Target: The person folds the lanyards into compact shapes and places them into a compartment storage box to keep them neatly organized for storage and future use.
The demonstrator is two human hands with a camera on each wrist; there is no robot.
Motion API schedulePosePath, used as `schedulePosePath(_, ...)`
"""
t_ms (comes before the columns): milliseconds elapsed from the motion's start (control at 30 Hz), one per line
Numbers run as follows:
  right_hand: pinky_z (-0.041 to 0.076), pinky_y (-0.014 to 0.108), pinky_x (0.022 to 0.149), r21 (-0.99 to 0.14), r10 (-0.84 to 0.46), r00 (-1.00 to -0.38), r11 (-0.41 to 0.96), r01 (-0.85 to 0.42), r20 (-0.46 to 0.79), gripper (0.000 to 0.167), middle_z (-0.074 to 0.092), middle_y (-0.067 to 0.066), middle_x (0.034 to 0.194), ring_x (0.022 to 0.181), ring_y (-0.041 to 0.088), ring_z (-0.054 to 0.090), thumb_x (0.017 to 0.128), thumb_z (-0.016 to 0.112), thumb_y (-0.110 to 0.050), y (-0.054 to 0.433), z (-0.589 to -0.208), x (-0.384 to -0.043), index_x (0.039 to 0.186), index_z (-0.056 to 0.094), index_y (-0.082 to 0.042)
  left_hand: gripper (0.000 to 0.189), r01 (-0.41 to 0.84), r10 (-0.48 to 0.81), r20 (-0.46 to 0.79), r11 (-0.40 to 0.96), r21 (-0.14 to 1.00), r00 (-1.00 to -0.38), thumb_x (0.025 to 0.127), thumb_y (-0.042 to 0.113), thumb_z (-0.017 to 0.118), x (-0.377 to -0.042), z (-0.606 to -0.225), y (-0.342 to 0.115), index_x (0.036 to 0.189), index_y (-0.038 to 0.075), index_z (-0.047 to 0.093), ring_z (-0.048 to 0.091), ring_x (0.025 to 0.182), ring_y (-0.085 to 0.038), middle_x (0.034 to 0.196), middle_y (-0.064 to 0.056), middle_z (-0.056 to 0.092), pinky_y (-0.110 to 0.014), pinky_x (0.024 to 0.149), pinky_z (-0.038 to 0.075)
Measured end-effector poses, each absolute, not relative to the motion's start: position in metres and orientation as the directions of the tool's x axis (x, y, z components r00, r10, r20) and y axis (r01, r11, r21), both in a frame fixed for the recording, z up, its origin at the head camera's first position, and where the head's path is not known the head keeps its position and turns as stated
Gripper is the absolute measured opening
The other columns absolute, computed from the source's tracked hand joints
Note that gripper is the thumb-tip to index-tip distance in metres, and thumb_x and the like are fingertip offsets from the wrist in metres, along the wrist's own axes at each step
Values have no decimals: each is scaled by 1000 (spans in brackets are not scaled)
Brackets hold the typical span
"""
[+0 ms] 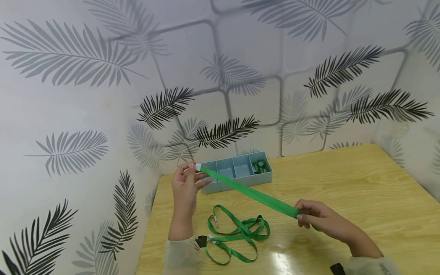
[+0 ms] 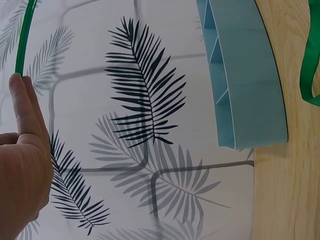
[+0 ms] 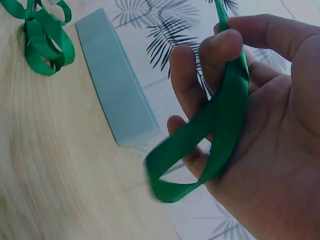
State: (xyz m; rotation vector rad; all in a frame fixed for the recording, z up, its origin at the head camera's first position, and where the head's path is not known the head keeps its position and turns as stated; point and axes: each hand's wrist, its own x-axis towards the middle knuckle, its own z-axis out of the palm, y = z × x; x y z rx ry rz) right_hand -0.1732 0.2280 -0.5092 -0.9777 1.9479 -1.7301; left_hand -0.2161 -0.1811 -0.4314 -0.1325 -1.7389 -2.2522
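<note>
A green lanyard (image 1: 252, 193) stretches straight between my two hands above the table. At its white end piece, the left hand (image 1: 185, 185) pinches it between thumb and forefinger, the other fingers spread in front of the box. The right hand (image 1: 323, 219) grips the strap lower down on the right; in the right wrist view a loop of the lanyard (image 3: 227, 115) hangs across its palm. Beneath, more green lanyard (image 1: 245, 229) lies in loose loops on the table, with white end pieces and a small metal clip showing.
Behind the hands stands a blue box (image 1: 237, 182) with several compartments; its rightmost one holds coiled green lanyard (image 1: 260, 167). The wooden table (image 1: 361, 183) meets a leaf-patterned wall (image 1: 251, 57) at the back and left.
</note>
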Motion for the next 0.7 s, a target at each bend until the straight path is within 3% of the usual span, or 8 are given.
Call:
schedulePosePath(167, 45, 39, 64, -966, -566, -813, 105, -238, 139, 13, 59, 15, 86, 77, 27, 56, 111, 49, -4, 233, -511, -171, 109, 62, -2, 25, 294, -160, 262, -223, 930, -952, 113, 25, 56, -214, -432, -186, 124, 2, 60, 77, 87, -18, 100, -8, 68, -40, 78, 68)
schedulePosePath(333, 39, 40, 61, -972, -398, -906, 111, -207, 148, 21, 61, 6, 83, 77, 29, 53, 111, 48, -4, 233, -510, -172, 109, 67, 3, 28, 288, -157, 258, -215, 933, -953, 113, 26, 55, -213, -434, -188, 127, 2, 59, 77, 89, -19, 102, -7, 67, -40, 78, 68)
schedulePosePath(500, 41, 38, 60, -982, -351, -928, 90, -166, 124, 26, 66, 1, 83, 73, 28, 53, 112, 46, -5, 235, -512, -172, 115, 67, 10, 31, 277, -197, 237, -213, 937, -952, 113, 28, 55, -213, -436, -191, 130, 2, 58, 77, 89, -20, 102, -6, 67, -40, 78, 68)
schedulePosePath(700, 44, 35, 62, -986, -359, -925, 61, -158, 126, 21, 65, 0, 86, 72, 25, 51, 114, 48, -9, 241, -517, -172, 121, 58, 8, 26, 284, -258, 223, -230, 931, -940, 113, 27, 54, -213, -436, -197, 125, 4, 58, 76, 88, -21, 100, -7, 67, -39, 78, 68)
